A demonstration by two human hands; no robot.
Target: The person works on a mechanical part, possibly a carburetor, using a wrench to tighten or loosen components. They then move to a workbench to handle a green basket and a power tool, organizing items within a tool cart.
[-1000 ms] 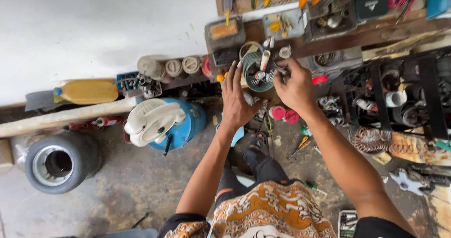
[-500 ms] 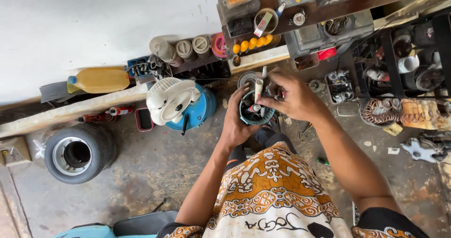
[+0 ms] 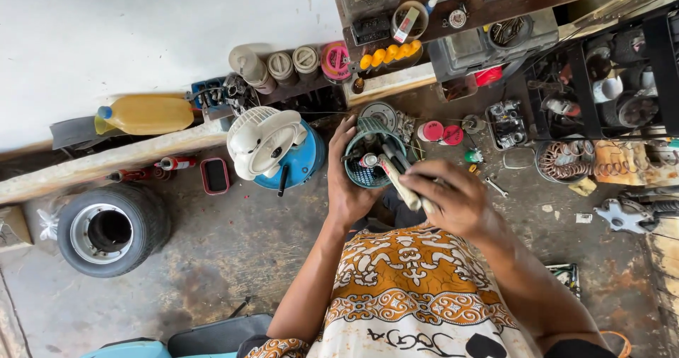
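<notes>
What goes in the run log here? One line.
left hand: holds green basket | right hand: grips pale tool | nearby: white fan

One view only, from my head camera: worn high, facing straight down over my chest and lap. Near range on both hands (image 3: 396, 188), which sit at frame centre. Wider field takes in the concrete floor (image 3: 233, 252), a white wall (image 3: 141, 33) along the top, and shelves (image 3: 601, 68) at upper right.

free: bare floor (image 3: 233, 252) left | blocked: fan (image 3: 265, 140), shelf clutter (image 3: 424, 54) ahead
</notes>
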